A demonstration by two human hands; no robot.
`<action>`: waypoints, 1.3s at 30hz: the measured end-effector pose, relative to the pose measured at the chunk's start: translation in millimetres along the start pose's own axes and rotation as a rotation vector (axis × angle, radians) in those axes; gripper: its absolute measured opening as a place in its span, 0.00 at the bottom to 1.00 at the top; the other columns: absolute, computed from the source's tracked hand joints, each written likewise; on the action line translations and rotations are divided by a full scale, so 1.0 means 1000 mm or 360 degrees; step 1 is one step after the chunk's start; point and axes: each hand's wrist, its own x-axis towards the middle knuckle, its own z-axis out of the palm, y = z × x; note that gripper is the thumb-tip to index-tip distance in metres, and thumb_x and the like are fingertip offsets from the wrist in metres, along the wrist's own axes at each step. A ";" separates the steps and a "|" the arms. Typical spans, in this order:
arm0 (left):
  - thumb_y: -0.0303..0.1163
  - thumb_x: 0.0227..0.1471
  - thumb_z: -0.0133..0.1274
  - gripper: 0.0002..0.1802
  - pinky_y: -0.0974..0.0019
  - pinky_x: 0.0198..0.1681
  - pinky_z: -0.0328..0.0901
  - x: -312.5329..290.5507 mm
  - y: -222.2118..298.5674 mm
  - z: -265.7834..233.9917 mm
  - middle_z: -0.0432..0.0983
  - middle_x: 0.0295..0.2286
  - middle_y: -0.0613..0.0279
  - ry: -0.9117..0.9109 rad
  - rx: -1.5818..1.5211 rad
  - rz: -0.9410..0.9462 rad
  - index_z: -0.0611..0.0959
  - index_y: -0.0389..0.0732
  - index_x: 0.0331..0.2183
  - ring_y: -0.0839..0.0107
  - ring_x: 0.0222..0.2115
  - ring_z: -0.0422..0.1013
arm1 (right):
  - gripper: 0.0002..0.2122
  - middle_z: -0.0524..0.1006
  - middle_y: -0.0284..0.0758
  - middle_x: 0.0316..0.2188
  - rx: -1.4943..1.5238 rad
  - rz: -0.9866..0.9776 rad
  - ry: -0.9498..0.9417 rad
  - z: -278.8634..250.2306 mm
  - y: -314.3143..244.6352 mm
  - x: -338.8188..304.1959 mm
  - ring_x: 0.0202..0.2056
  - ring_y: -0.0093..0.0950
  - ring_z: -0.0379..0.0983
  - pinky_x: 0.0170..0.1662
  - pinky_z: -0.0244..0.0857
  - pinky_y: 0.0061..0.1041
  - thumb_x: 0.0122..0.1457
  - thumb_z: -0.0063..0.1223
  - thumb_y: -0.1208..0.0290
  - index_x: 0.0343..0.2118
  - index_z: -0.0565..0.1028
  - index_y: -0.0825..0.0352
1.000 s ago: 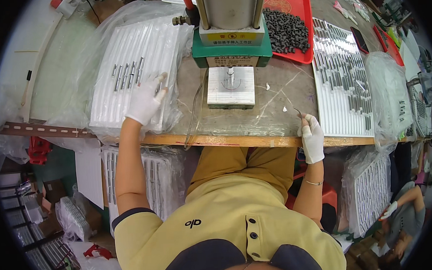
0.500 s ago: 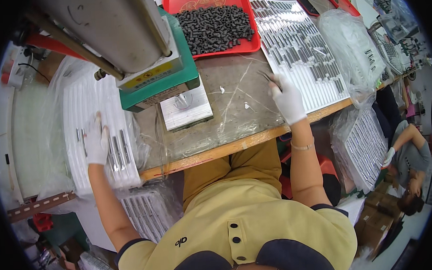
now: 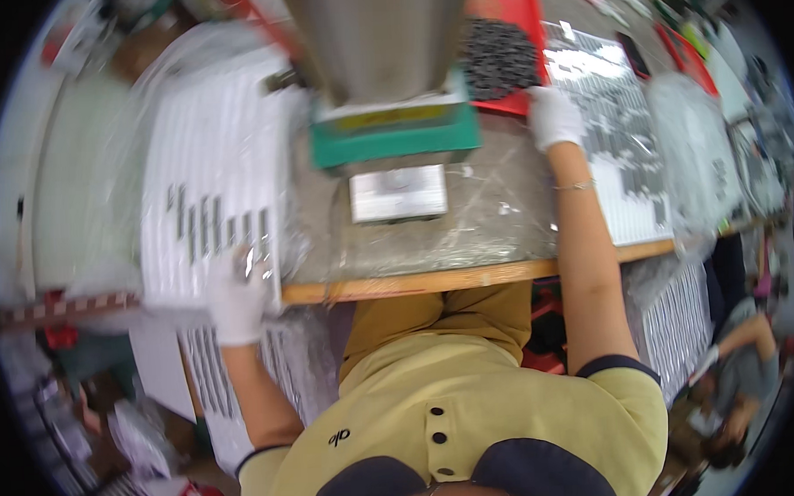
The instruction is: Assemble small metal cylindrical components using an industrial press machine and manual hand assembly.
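My left hand (image 3: 237, 299), in a white glove, is at the near edge of a white grooved tray (image 3: 223, 123). Its fingers are drawn together around a shiny metal piece (image 3: 249, 260), blurred and partly covered. Dark-looking metal rods (image 3: 212, 222) lie in the tray's grooves just beyond. My gloved right hand (image 3: 555, 117) is closed at the right rim of a red tray (image 3: 531, 12). Small black tubular pieces (image 3: 499, 59) are heaped in that tray beside my fingertips. The tweezers seen in this hand a moment ago are lost in the blur.
A press with a green head (image 3: 397, 142) stands mid-table above a metal block (image 3: 398, 193). Right of the red tray is another white tray (image 3: 623, 194) of metal rods, then a plastic-wrapped bundle (image 3: 690, 164). A co-worker (image 3: 738, 357) is at the far right.
My right hand has moved from over the bare tabletop to the red tray's rim. My left hand has come back toward the tray's near edge. The whole view has swung left.
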 end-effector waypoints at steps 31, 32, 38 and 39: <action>0.39 0.41 0.60 0.17 0.61 0.35 0.67 0.027 -0.038 -0.004 0.78 0.26 0.49 -0.0304 -0.0079 -0.0407 0.82 0.36 0.31 0.57 0.29 0.75 | 0.05 0.71 0.33 0.21 0.1563 -0.0108 0.0113 -0.071 -0.025 -0.201 0.22 0.21 0.64 0.27 0.58 0.19 0.51 0.53 0.82 0.31 0.78 0.70; 0.39 0.41 0.60 0.17 0.61 0.35 0.67 0.027 -0.041 -0.007 0.78 0.26 0.49 -0.0311 -0.0220 -0.0406 0.82 0.36 0.31 0.57 0.29 0.75 | 0.05 0.71 0.33 0.21 0.1540 -0.0063 0.0143 -0.073 -0.025 -0.202 0.22 0.21 0.64 0.27 0.58 0.19 0.51 0.53 0.82 0.31 0.78 0.70; 0.35 0.41 0.59 0.13 0.64 0.32 0.67 0.052 -0.024 -0.010 0.78 0.25 0.52 -0.0584 0.0078 -0.0295 0.81 0.38 0.30 0.63 0.26 0.74 | 0.05 0.71 0.32 0.21 0.1633 0.0038 -0.0080 -0.066 -0.032 -0.198 0.23 0.21 0.63 0.27 0.57 0.20 0.51 0.53 0.81 0.31 0.78 0.69; 0.35 0.41 0.59 0.12 0.64 0.31 0.67 0.056 -0.032 -0.013 0.78 0.24 0.52 -0.0698 0.0028 -0.0316 0.81 0.38 0.29 0.64 0.25 0.74 | 0.05 0.71 0.32 0.21 0.1650 0.0004 -0.0118 -0.065 -0.032 -0.198 0.23 0.21 0.63 0.27 0.57 0.20 0.51 0.53 0.81 0.31 0.78 0.69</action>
